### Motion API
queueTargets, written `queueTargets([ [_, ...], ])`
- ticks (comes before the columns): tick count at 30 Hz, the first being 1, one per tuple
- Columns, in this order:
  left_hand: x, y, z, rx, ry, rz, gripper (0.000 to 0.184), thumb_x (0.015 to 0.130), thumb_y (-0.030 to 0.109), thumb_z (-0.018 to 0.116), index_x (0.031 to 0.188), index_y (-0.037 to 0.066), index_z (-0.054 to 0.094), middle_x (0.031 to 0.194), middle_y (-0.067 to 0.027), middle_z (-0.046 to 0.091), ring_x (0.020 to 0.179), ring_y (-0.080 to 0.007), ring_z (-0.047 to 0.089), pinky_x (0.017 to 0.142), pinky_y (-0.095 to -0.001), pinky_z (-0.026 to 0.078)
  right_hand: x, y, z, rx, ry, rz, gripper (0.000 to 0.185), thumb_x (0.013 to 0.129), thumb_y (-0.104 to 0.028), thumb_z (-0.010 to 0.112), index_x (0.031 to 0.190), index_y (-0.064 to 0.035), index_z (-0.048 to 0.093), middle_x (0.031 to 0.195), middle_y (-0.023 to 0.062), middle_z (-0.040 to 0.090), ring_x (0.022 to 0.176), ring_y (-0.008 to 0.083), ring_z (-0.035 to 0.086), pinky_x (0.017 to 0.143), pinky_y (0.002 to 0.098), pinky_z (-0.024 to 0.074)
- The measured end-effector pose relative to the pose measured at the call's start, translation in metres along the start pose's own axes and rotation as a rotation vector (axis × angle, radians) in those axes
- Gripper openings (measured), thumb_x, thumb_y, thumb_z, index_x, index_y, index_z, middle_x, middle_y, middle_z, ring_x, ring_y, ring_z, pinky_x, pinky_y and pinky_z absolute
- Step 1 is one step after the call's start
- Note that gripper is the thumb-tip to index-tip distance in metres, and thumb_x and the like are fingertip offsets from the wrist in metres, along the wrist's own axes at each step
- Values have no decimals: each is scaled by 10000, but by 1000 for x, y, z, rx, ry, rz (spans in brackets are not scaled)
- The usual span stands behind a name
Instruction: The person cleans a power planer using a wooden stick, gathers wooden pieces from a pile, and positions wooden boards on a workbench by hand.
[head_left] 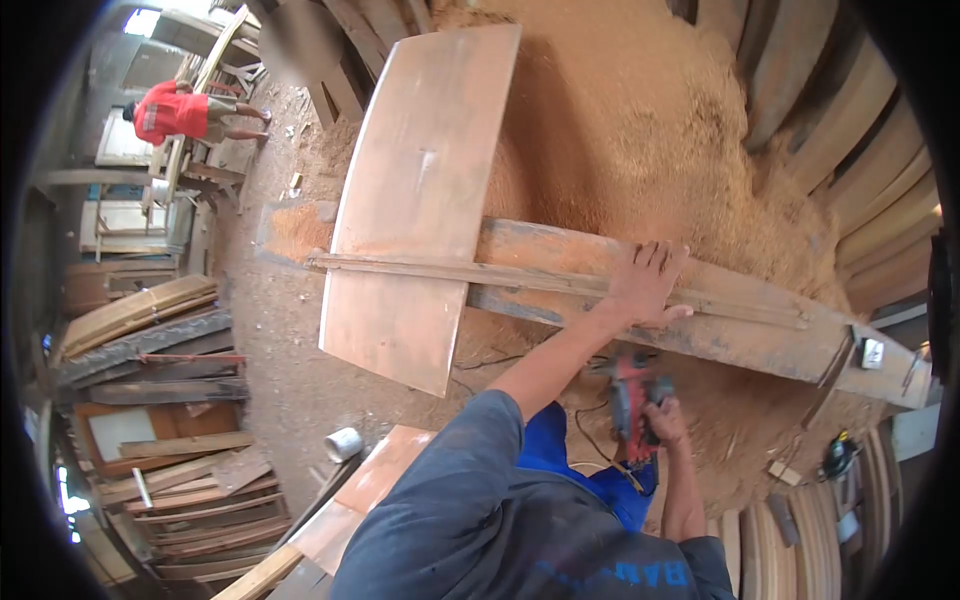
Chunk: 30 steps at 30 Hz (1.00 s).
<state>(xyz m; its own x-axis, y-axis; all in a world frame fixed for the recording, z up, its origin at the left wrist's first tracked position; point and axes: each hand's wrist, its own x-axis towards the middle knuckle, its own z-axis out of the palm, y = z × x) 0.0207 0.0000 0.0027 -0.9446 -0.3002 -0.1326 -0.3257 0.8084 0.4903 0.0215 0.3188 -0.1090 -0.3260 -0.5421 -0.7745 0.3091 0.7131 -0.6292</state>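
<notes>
My left hand (pixel 648 285) lies with fingers spread on a long narrow wooden strip (pixel 480 272) and the plank bench (pixel 740 300) beneath it. The strip runs along the bench and crosses a wide, slightly curved wooden panel (pixel 420 160), which lies across the bench's left part. My right hand (pixel 665 420) is closed around the handle of a red and black power tool (pixel 630 400), low beside the bench's near edge. Motion blurs the tool, so its exact kind is unclear. A cord (pixel 590 440) hangs near it.
Sawdust (pixel 640 150) covers the floor beyond the bench. Curved boards (pixel 870 170) stand at the right; stacked timber (pixel 180 420) lies left. A second panel (pixel 380 470) and a tin can (pixel 344 443) are near my left side. A person in a red shirt (pixel 175 112) stands far left.
</notes>
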Motion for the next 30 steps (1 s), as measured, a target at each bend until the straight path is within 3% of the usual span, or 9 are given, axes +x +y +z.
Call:
queueTargets([
  [2, -20, -19, 32, -99, 365, 75, 914, 941, 535, 647, 1606, 3, 316, 1598, -346, 351, 1508, -506, 278, 1253, -608, 191, -18, -35, 35, -174, -62, -33, 179, 904, -162, 658, 1016, -22, 666, 678, 37, 642, 536, 138, 599, 496, 293, 510],
  [4, -74, -43, -9, -95, 429, 8, 887, 941, 470, 653, 1595, -22, 311, 1615, -371, 291, 1525, -535, 228, 1259, -623, 150, -28, -73, 88, -296, -149, -142, 239, 909, -171, 669, 1087, -11, 664, 712, 26, 649, 560, 109, 607, 519, 296, 521],
  [5, -96, -54, -19, -116, 480, -19, 873, 941, 437, 656, 1590, -34, 309, 1624, -384, 261, 1533, -549, 203, 1262, -631, 130, -27, -86, 95, -344, -240, -32, 473, 868, -228, 705, 1275, 1, 630, 990, 212, 745, 829, 280, 754, 738, 413, 599],
  [12, -363, -196, -14, 211, 468, -795, 859, 973, 409, 603, 1655, 33, 241, 1706, -314, 165, 1601, -478, 89, 1275, -627, 56, -44, -146, 157, -789, -370, -354, 774, 847, -297, 730, 1491, 39, 464, 1238, 334, 673, 1183, 460, 657, 1016, 487, 503],
  [17, -495, -158, -9, 0, 462, -1474, 814, 1013, 520, 495, 1648, 51, 296, 1719, -291, 149, 1602, -471, 63, 1286, -596, 17, -70, -173, 181, -971, -491, -378, 746, 848, -309, 716, 1464, 41, 483, 1229, 348, 666, 1175, 461, 659, 1012, 494, 504],
  [19, -533, -130, 51, -144, 430, -1683, 750, 992, 524, 532, 1513, -15, 496, 1581, -378, 383, 1518, -474, 336, 1247, -571, 240, -80, -175, 185, -1035, -533, -391, 719, 846, -319, 714, 1424, 61, 516, 1231, 351, 663, 1172, 463, 659, 1012, 492, 505],
  [22, -550, -47, 139, -506, 803, -1703, 624, 983, 527, 570, 1023, -76, 722, 964, -351, 711, 964, -499, 709, 868, -538, 537, -87, -169, 190, -1022, -690, -458, 714, 841, -335, 712, 1383, 94, 533, 1237, 357, 656, 1171, 464, 658, 1007, 492, 506],
  [27, -502, 73, 200, -1244, 794, -1450, 518, 967, 478, 702, 1052, -30, 754, 901, -75, 733, 839, -158, 645, 774, -373, 530, -128, -190, 220, -956, -882, -568, 626, 853, -292, 672, 1371, 44, 566, 1087, 294, 701, 1025, 392, 693, 911, 466, 532],
  [30, -477, 93, 158, -1188, 971, -1402, 535, 985, 462, 700, 1164, -41, 726, 995, -113, 739, 888, -173, 653, 823, -354, 524, -126, -192, 255, -900, -1010, -535, 592, 855, -292, 676, 1357, 11, 592, 973, 249, 709, 915, 347, 696, 863, 438, 543],
])
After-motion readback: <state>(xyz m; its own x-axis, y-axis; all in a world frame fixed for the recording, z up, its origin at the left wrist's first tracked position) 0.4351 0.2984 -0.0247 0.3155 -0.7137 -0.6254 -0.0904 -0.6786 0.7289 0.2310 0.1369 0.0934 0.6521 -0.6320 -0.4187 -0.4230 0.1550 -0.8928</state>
